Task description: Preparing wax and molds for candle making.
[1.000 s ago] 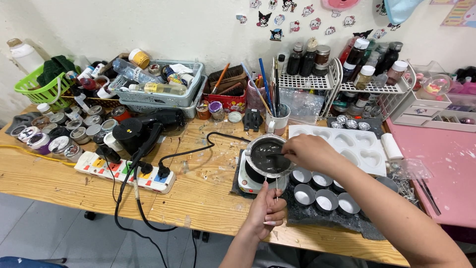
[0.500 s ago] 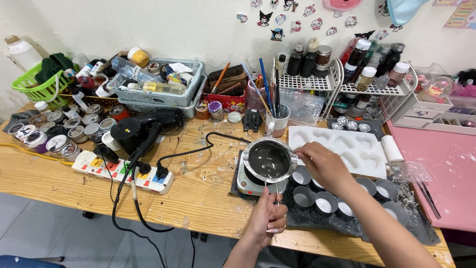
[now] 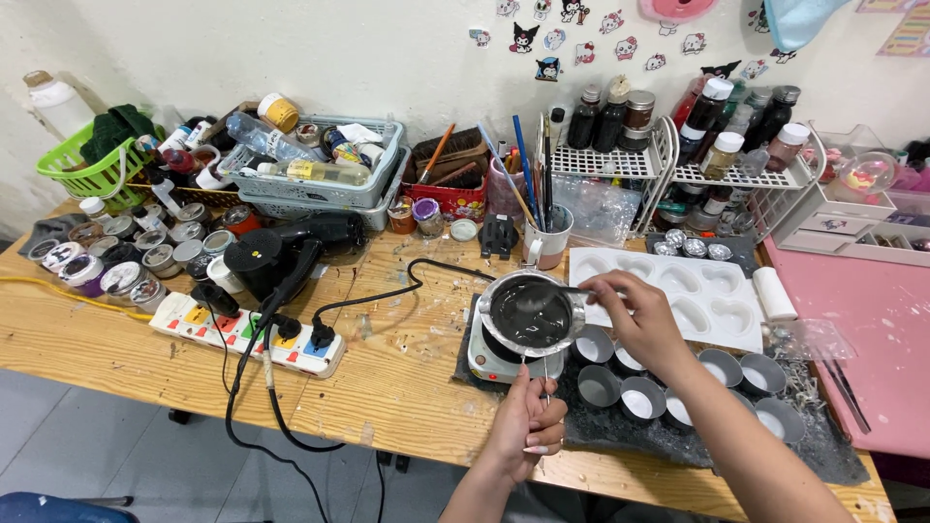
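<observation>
Dark molten wax is filling the metal pot point(image 3: 530, 313); left hand point(image 3: 528, 423) is gripping its thin handle firmly, right hand point(image 3: 635, 312) pinching a stirrer point(image 3: 572, 290); probably hot, sloshy

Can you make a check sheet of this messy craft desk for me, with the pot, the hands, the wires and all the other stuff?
Surface: wooden table, stained; dark mat under the tins.
Job's things: metal pot of dark liquid on small hotplate; small round tins; white heart mould.
Clutter: lidded tins, baskets, brushes, bottles.
Hands: left hand grips pot handle; right hand holds a stirrer at the pot's rim.
Cables: power strip, black leads.
Surroundings: wall stickers, wire racks.
</observation>
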